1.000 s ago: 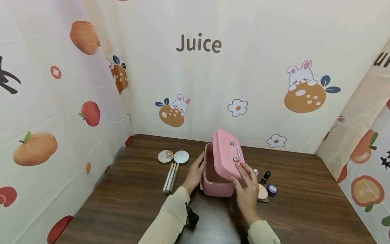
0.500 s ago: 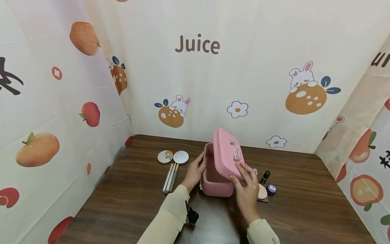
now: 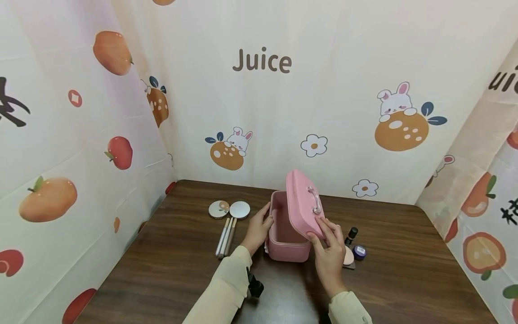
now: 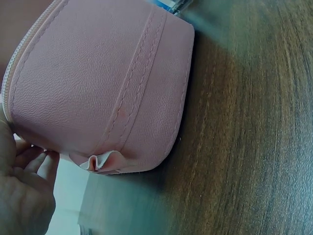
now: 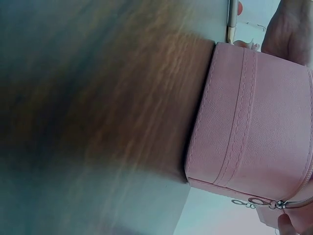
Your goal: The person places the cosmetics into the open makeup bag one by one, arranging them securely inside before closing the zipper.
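Right grip (image 3: 329,256) on lid (image 3: 302,207) (case (image 3: 289,253) ajar)

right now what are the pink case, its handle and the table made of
Pink case: probably faux leather, matte, with pebbled grain and stitched seams. Handle: glossy, perhaps metal or chromed plastic, by silvery glints. Table: wood or printed laminate, faint sheen, dark brown grain.

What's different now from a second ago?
The pink lid has tipped a little farther right, opening the box wider, with the right hand holding it. Nothing was newly grabbed or let go. The box and jar stayed put; the left hand stayed at the box's side.
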Demonstrator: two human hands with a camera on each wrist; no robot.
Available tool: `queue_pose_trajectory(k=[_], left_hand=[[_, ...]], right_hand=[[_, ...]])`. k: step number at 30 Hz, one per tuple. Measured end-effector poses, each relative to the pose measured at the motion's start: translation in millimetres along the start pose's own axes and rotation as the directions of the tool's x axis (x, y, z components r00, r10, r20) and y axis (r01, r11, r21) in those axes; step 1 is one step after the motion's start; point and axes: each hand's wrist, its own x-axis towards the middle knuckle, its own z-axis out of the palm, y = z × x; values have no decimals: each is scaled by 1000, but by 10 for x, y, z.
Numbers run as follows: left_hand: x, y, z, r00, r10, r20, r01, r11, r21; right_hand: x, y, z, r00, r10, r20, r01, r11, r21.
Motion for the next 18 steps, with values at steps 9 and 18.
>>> queue_pose_trajectory(k=[9, 18], left_hand=[[6, -18, -3, 1000, -7, -2, 7, 1000, 9], [-2, -18, 6, 1000, -21, 2, 21, 1000, 6]], right_hand=[[22, -12, -19, 999, -34, -36, 34, 999, -12], [30, -4, -68, 999, 9, -46, -8, 1000, 11]])
